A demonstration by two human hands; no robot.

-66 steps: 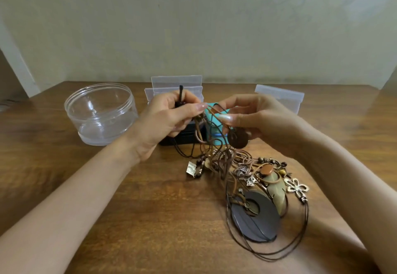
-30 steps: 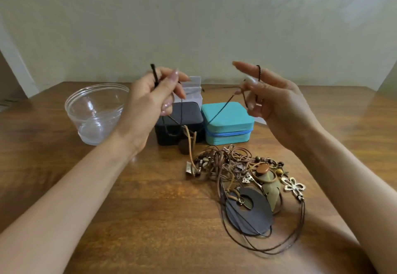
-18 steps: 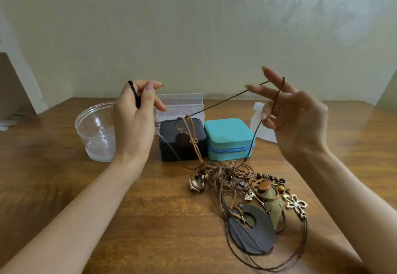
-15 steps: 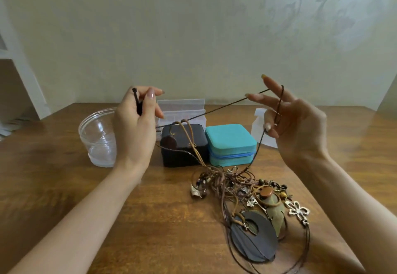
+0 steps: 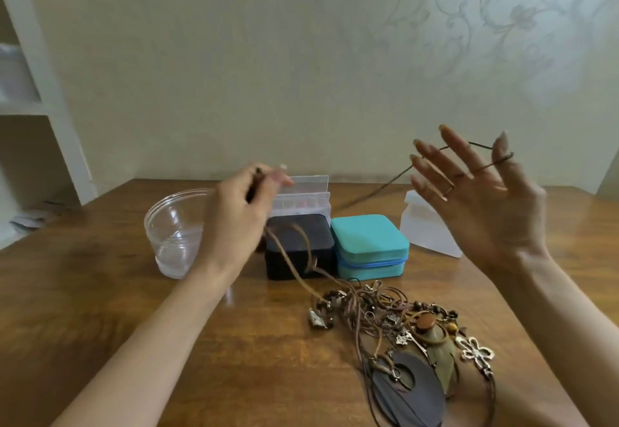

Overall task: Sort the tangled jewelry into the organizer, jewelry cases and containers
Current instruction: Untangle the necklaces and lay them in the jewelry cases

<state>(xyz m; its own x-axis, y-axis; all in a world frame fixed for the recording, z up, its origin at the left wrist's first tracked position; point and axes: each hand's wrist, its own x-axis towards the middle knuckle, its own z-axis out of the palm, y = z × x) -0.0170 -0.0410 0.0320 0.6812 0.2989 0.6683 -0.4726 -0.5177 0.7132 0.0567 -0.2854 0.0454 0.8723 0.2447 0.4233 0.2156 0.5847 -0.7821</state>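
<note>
Nearest me the tangled jewelry (image 5: pixel 405 329) lies on the bench (image 5: pixel 100 292). My left hand (image 5: pixel 234 222) pinches a dark cord (image 5: pixel 375 192); my right hand (image 5: pixel 482 198) is spread, cord looped over its fingers. Beyond stand black case (image 5: pixel 298 249), teal case (image 5: pixel 368 242), clear organizer (image 5: pixel 301 198).

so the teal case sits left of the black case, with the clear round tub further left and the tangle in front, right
Not quite. In the head view the teal case sits right of the black case, touching or nearly touching it. The rest holds: the clear round tub is further left, and the tangle lies in front.
</note>
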